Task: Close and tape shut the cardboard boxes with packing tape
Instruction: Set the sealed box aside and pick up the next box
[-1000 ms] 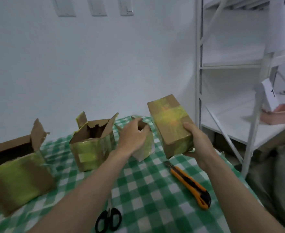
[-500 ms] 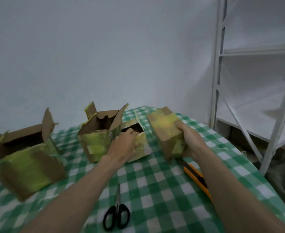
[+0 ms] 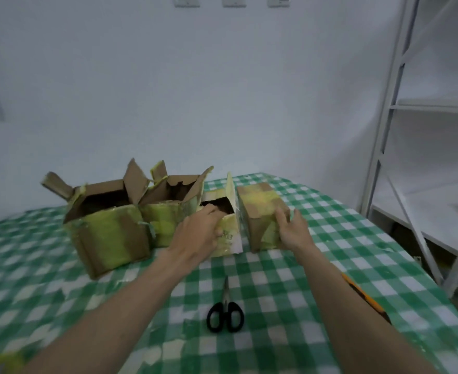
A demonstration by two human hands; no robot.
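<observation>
Scissors (image 3: 225,314), orange knife (image 3: 368,300), shelving (image 3: 384,136).

On the green-and-white checked bench (image 3: 317,279) stand four tape-streaked brown cardboard boxes (image 3: 109,236) (image 3: 166,220) (image 3: 226,236) (image 3: 261,211), three open and one closed, plus one pair of black-handled scissors (image 3: 224,314) and one orange utility knife (image 3: 368,300).

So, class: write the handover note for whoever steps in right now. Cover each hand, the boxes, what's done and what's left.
Left hand grips the small open box at its rim.
Right hand rests open on the taped box, which stands on the checked table.
Done: that one box is sealed.
Left: two larger open boxes plus the small one.
Scissors lie near; no tape roll in view.
</observation>
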